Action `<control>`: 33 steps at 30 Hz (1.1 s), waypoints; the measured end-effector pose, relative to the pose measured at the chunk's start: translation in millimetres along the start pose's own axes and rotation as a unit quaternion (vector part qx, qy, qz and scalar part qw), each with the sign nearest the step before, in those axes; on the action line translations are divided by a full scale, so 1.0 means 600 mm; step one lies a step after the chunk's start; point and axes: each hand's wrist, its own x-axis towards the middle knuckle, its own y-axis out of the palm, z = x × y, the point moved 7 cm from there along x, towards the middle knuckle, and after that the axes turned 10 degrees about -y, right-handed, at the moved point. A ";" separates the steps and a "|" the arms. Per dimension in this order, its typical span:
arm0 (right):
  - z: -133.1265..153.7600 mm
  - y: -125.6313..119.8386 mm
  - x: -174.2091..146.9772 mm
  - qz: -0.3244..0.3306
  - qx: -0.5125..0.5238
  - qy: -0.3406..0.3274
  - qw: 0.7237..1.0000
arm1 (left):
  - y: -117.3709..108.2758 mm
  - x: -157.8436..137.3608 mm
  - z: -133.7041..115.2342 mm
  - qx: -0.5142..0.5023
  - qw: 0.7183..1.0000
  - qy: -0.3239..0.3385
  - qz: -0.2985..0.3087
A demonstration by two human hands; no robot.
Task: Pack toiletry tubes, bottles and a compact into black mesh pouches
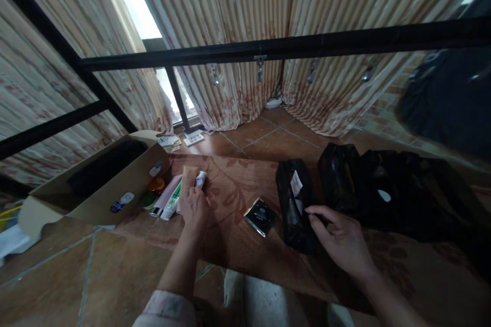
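Observation:
My left hand (195, 208) reaches down with curled fingers over a flat tan packet (189, 178); its fingertips are partly hidden. Close by lie a white tube with a blue end (200, 179), a white-and-green tube (171, 203) and a pinkish tube (168, 193). At the side of an upright-looking black pouch (293, 184) with a white label, my right hand (339, 237) has thumb and forefinger pinched on the edge. Between the hands, a shiny black square sachet (261, 216) rests on the reddish cloth (226, 204).
An open cardboard box (115, 189) with a black item inside stands at left, beside an orange-lidded jar (156, 184). Several more black pouches (383, 184) line the right side. A black metal bar (230, 53) with clips crosses ahead, before striped curtains (245, 5).

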 end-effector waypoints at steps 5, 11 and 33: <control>0.001 0.002 0.000 0.009 -0.001 -0.006 1.000 | 0.015 0.009 0.014 0.006 0.997 -0.038 0.071; 0.012 0.005 0.004 0.030 0.054 -0.038 0.997 | 0.033 0.028 0.040 0.014 0.989 -0.075 0.131; -0.013 -0.011 -0.003 0.019 0.075 0.031 0.997 | 0.026 -0.078 -0.141 -0.257 0.931 0.152 0.213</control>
